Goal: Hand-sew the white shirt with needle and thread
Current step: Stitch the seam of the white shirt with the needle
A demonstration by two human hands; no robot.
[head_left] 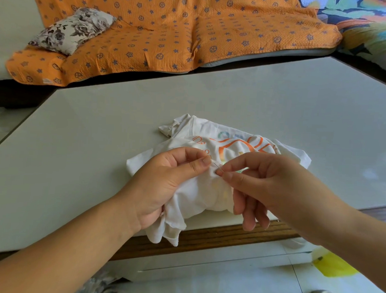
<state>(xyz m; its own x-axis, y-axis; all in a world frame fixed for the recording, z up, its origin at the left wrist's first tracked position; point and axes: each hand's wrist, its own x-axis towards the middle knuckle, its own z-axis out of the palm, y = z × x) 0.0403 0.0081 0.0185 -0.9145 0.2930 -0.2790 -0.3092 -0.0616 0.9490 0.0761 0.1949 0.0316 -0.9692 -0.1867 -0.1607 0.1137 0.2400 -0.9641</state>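
Observation:
A small white shirt (207,191) with an orange print lies bunched at the near edge of the table, one corner hanging over the edge. My left hand (164,178) grips a fold of the shirt, thumb and forefinger pinching the cloth near the print. My right hand (259,182) pinches a thin needle (219,168) between thumb and forefinger, right beside the left thumb. The needle's tip sits in the pinched fold. The thread is too fine to make out.
The pale grey table (234,99) has a wooden front edge (216,238). Behind it stands a sofa with an orange patterned cover (170,34) and a floral cushion (71,30). A yellow object (333,265) lies on the floor at the right.

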